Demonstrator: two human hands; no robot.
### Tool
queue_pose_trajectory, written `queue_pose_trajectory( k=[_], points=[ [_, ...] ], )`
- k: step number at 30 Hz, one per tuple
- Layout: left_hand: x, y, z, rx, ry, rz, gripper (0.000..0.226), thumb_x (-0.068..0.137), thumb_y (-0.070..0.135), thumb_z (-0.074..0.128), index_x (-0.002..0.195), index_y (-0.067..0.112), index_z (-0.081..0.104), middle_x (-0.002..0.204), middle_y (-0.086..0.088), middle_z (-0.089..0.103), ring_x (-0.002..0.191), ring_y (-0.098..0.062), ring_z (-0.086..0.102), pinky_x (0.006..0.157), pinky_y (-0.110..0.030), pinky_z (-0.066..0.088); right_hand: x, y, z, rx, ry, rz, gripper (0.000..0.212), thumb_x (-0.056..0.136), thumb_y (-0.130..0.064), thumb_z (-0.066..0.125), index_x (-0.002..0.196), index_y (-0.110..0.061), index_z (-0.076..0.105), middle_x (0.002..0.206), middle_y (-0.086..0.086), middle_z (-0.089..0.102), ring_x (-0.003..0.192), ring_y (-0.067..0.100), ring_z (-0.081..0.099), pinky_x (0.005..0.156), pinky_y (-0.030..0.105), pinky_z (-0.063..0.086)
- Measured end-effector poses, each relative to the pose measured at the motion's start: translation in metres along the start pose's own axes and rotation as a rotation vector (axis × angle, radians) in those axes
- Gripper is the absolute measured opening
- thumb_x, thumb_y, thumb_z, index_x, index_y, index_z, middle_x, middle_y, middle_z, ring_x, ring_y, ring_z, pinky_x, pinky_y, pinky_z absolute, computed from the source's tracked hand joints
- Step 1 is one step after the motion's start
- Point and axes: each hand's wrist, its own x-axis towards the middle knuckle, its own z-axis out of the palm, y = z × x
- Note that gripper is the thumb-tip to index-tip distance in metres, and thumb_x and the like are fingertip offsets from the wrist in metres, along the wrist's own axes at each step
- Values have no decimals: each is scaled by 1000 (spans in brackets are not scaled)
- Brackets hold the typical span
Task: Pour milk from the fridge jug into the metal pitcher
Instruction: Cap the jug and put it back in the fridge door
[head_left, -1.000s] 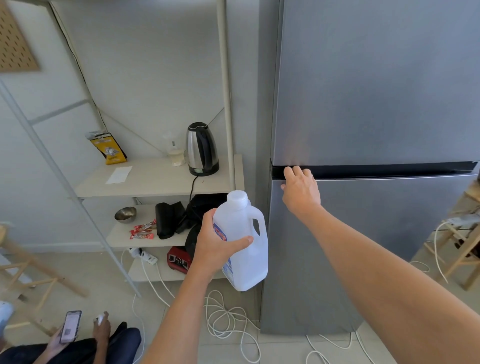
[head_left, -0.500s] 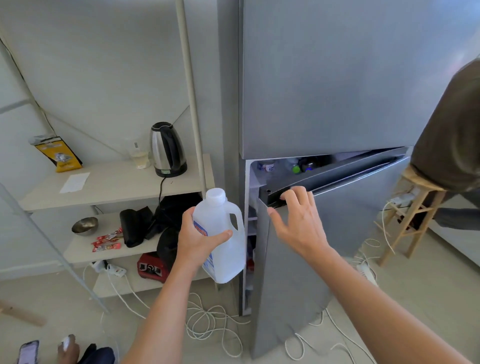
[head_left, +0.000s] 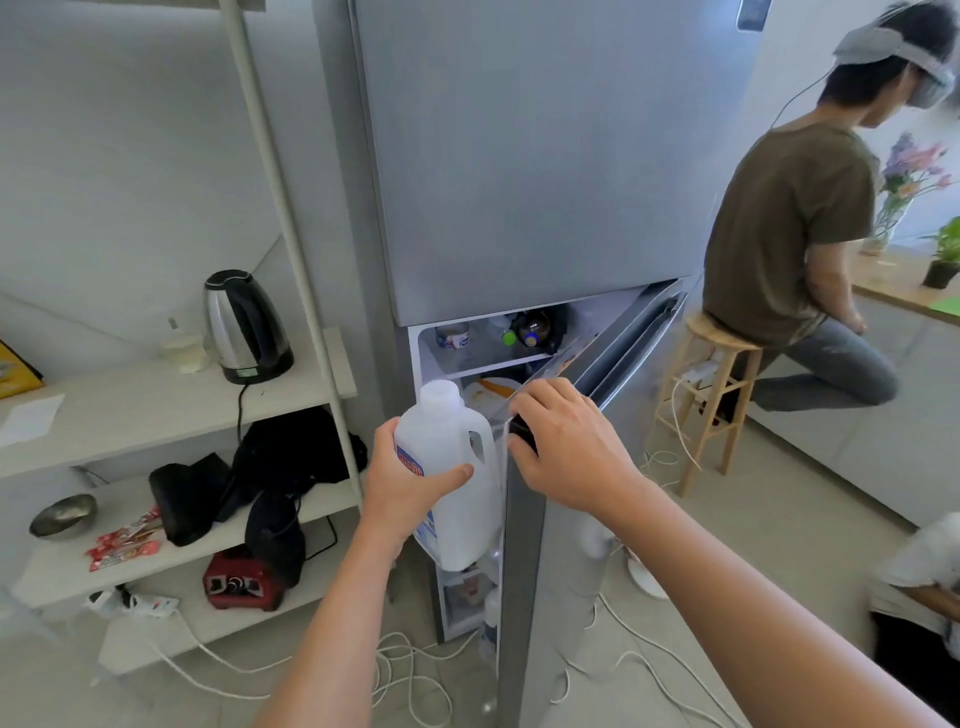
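Here, jug (head_left: 452, 467) upright, cap (head_left: 440, 395) uppermost, in left hand (head_left: 405, 486).

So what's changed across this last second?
The lower fridge door, closed a second ago, has swung open, pulled by the right hand gripping its top edge; the fridge shelves now show. The left hand holds the capped milk jug as before.

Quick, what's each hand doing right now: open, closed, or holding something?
Left hand: closed, gripping the milk jug round its body.
Right hand: closed, fingers curled over the top edge of the open fridge door.
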Motion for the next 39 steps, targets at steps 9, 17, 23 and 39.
queue_pose_trajectory(
  k=[9,17,23,39],
  points=[
    [1,2,20,18,-62,2,94,54,28,97,130,31,44,120,10,59,109,-13,60,90,-39,55,-33,23,-41,-33,-99,39,22,86,-39,50,93,-21,59,96,-8,54,96,15,44,81,31,47],
    [-7,1,32,37,-117,6,89,56,25,96,127,31,44,119,10,58,108,-11,60,88,-38,55,-44,37,-53,-159,-156,259,34,93,-47,47,111,-22,60,117,-1,55,110,21,45,95,39,38],
    [-9,4,52,31,-166,6,88,59,22,96,129,29,44,117,11,58,106,-9,60,85,-35,54,-62,59,-63,-214,-192,369,44,93,-39,52,133,-19,50,149,8,28,136,30,28,107,43,36],
    [-16,18,121,-2,-306,71,91,58,25,96,130,34,41,122,12,56,111,-8,57,88,-33,51,-105,112,-106,-282,-268,470,44,91,-32,62,134,-27,51,139,-6,45,131,20,41,106,39,32]
  ],
)
